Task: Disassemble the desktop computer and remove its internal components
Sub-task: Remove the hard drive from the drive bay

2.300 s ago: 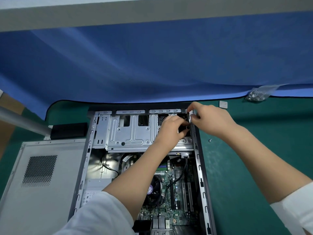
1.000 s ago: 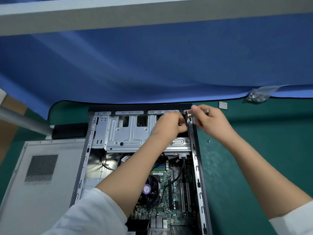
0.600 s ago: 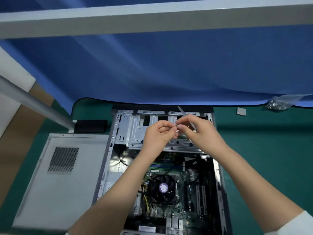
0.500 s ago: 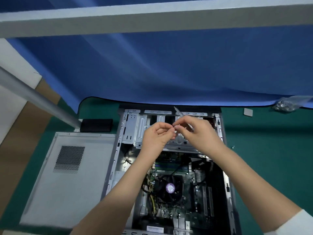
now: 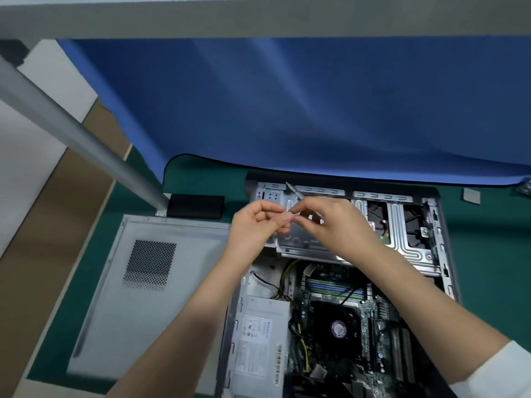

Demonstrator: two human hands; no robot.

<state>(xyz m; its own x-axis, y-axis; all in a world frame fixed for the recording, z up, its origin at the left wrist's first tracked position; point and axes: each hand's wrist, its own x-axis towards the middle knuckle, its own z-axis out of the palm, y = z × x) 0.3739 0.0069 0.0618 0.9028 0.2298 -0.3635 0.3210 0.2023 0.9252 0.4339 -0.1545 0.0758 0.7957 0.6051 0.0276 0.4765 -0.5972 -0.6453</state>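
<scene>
The open desktop case [image 5: 448, 282] lies on its side on the green mat. Inside it I see the silver drive cage [image 5: 402, 239], the power supply [image 5: 258, 340], the motherboard with its CPU fan [image 5: 339, 328] and memory sticks [image 5: 333, 287]. Above the left part of the cage, my right hand [image 5: 336, 225] grips a thin screwdriver [image 5: 293, 191] whose shaft points up and left. My left hand [image 5: 255, 225] meets it at the fingertips, and something very small, too small to identify, is pinched between thumb and finger.
The removed grey side panel [image 5: 143, 297] lies left of the case. A black block [image 5: 195, 206] sits behind it by a metal table leg [image 5: 71, 130]. A blue cloth [image 5: 316, 110] hangs behind. A small grey square [image 5: 471, 195] and a plastic bag [image 5: 524, 188] lie at the far right.
Both hands left the case's right rim and moved left together above the drive cage, fingertips meeting. The view swung left, showing more of the side panel and the floor.
</scene>
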